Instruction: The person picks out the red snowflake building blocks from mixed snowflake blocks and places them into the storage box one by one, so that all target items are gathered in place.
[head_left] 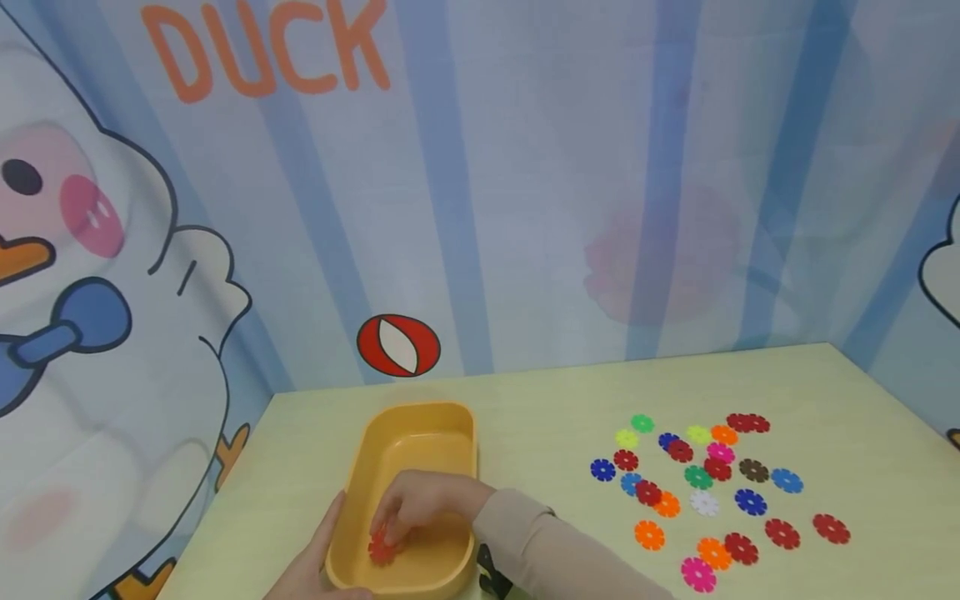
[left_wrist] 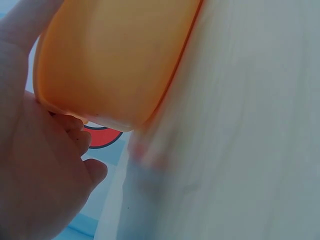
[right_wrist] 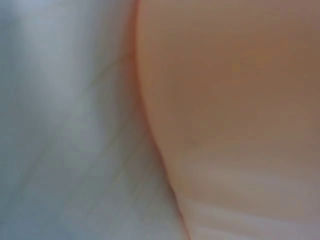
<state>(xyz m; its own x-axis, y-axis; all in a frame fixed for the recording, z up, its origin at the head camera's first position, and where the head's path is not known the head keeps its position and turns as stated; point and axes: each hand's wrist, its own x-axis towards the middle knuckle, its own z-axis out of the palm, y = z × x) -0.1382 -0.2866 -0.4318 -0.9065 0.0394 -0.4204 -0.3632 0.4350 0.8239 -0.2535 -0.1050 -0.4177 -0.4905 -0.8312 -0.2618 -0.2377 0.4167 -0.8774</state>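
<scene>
A yellow plastic tray (head_left: 441,414) with rounded corners stands on the table. At its near left side my left hand (head_left: 315,557) holds the rim. The left wrist view shows that hand (left_wrist: 42,165) against the outside of the tray (left_wrist: 115,60), its fingers partly hidden behind the wall. My right hand (head_left: 420,502) reaches down inside the tray and pinches an orange-red notched plastic disc (head_left: 381,550) near the tray floor. In the right wrist view a blurred orange-tan surface fills the right side, and the fingers do not show.
Several notched discs in many colours lie scattered on the pale table (head_left: 540,433) to the right of the tray, among them a white disc (head_left: 704,502), a pink disc (head_left: 698,574) and a dark red disc (head_left: 831,528). A printed curtain (head_left: 525,208) hangs behind the table.
</scene>
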